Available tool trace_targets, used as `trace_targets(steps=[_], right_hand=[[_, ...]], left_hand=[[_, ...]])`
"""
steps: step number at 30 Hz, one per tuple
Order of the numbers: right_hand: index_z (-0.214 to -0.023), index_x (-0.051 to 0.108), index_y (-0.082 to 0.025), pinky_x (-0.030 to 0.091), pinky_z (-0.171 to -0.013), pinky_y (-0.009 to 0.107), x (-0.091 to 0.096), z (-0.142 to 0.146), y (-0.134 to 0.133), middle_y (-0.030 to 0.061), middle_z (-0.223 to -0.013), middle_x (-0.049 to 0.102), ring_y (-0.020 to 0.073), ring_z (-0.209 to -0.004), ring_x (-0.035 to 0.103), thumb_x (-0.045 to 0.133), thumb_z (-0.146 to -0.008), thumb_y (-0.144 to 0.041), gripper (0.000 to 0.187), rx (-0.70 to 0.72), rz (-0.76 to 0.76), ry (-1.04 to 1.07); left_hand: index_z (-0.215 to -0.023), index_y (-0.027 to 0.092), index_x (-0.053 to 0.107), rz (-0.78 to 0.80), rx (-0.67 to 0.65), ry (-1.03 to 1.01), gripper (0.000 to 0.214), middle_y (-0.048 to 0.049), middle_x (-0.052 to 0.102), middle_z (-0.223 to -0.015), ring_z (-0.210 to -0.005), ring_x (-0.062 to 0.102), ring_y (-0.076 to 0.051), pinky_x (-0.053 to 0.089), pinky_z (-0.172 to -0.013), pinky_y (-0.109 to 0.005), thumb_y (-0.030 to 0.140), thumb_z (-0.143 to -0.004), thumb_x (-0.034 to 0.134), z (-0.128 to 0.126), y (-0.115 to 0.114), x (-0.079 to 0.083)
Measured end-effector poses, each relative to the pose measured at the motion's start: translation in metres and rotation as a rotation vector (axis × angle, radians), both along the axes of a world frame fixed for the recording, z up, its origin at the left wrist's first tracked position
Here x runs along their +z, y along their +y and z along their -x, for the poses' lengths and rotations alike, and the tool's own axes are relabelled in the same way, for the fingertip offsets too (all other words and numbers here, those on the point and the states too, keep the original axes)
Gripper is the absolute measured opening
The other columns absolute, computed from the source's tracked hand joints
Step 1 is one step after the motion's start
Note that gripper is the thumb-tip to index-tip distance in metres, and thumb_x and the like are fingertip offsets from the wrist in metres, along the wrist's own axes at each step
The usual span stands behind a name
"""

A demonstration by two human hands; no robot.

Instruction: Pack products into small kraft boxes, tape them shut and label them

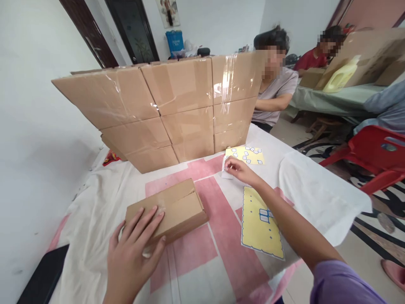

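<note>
My left hand (137, 245) lies with its fingers spread on top of a closed brown cardboard box (177, 198), the thumb along its near side. Farther right, my right hand (238, 169) reaches out with thumb and fingers pinched at a small white slip of paper (227, 174). Just behind it lies a yellow card (257, 155) with several small white, blue-edged shapes on it. Below my right forearm rests a larger yellow sheet (257, 230) with a scalloped blue border and a blue-and-white mark, partly covered by the arm.
A tall wall of taped cardboard boxes (186, 112) stands across the table's far side. A person (280, 88) sits behind its right end. Another table holds a yellow jug (343, 76). There is a red chair (370, 152) on the right and a black flat object (44, 274) at lower left.
</note>
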State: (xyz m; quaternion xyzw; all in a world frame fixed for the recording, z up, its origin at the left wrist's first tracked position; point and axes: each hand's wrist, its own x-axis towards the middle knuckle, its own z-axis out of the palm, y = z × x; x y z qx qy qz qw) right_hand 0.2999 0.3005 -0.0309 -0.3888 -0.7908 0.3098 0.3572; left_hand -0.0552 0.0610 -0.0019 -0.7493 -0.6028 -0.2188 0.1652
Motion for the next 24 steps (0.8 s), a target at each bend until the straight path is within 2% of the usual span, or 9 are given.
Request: trace_targets(steps=[3,6,9,11,14,16,18,24], right_hand=[[-0.089,0.059,-0.02,0.043,-0.071,0.026,0.006,0.035,-0.044,0.0024,-0.094,0.059,0.0137,-0.081,0.055,0.063,-0.092,-0.028,0.01,0.328,0.105,0.131],[-0.089,0.06,-0.019,0.043,-0.072,0.026,0.005,0.053,-0.069,0.0019,-0.093,0.059,0.0137,-0.083,0.053,0.065,-0.09,-0.021,0.006,0.492,0.165,0.134],[-0.088,0.059,-0.018,0.042,-0.07,0.025,-0.003,0.057,-0.075,0.0012,-0.092,0.057,0.0127,-0.082,0.052,0.064,-0.09,-0.017,0.005,0.517,0.183,0.157],[-0.089,0.06,-0.018,0.041,-0.069,0.024,-0.008,0.057,-0.076,0.0012,-0.094,0.056,0.0117,-0.08,0.052,0.063,-0.091,-0.016,0.004,0.532,0.198,0.166],[-0.091,0.063,-0.018,0.041,-0.068,0.024,-0.012,0.059,-0.078,0.002,-0.098,0.057,0.0108,-0.078,0.051,0.064,-0.091,-0.016,0.002,0.546,0.217,0.179],[-0.092,0.064,-0.018,0.041,-0.068,0.024,-0.013,0.062,-0.08,0.0024,-0.099,0.057,0.0114,-0.08,0.052,0.065,-0.09,-0.016,0.003,0.538,0.217,0.194],[-0.091,0.064,-0.018,0.042,-0.07,0.025,-0.015,0.066,-0.082,0.0022,-0.099,0.057,0.0121,-0.082,0.053,0.066,-0.089,-0.016,0.004,0.536,0.219,0.205],[-0.087,0.061,-0.019,0.044,-0.072,0.027,-0.021,0.073,-0.085,0.0006,-0.096,0.052,0.0117,-0.078,0.053,0.066,-0.088,-0.013,0.008,0.542,0.251,0.191]], left_hand=[[-0.146,0.035,0.045,0.096,-0.104,-0.007,0.06,-0.0045,0.065,-0.141,-0.138,0.052,-0.031,0.032,-0.114,-0.051,0.035,-0.088,0.059,0.019,0.005,0.008],[-0.142,0.031,0.05,0.186,-0.095,-0.037,0.05,-0.0058,0.069,-0.133,-0.129,0.059,-0.029,0.035,-0.111,-0.049,0.037,-0.093,0.055,0.022,0.013,0.026],[-0.129,0.03,0.061,0.235,-0.03,-0.011,0.037,-0.0057,0.071,-0.126,-0.116,0.063,-0.028,0.037,-0.108,-0.049,0.043,-0.096,0.052,0.007,0.029,0.046],[-0.13,0.03,0.062,0.285,0.015,0.011,0.039,-0.0057,0.064,-0.138,-0.124,0.058,-0.029,0.035,-0.11,-0.049,0.046,-0.099,0.046,-0.005,0.044,0.053],[-0.143,0.032,0.052,0.438,0.037,-0.028,0.047,-0.0043,0.054,-0.15,-0.136,0.049,-0.028,0.031,-0.113,-0.05,0.047,-0.102,0.035,-0.017,0.063,0.054],[-0.149,0.032,0.044,0.531,0.042,-0.076,0.051,-0.0052,0.058,-0.145,-0.132,0.051,-0.027,0.033,-0.112,-0.05,0.049,-0.102,0.032,-0.019,0.07,0.051],[-0.151,0.03,0.04,0.56,0.07,-0.101,0.056,-0.0072,0.062,-0.136,-0.126,0.054,-0.028,0.036,-0.109,-0.049,0.053,-0.101,0.034,-0.019,0.073,0.049],[-0.129,0.026,0.052,0.596,0.119,-0.068,0.048,-0.0071,0.062,-0.127,-0.117,0.056,-0.029,0.038,-0.103,-0.049,0.057,-0.099,0.032,-0.02,0.074,0.052]])
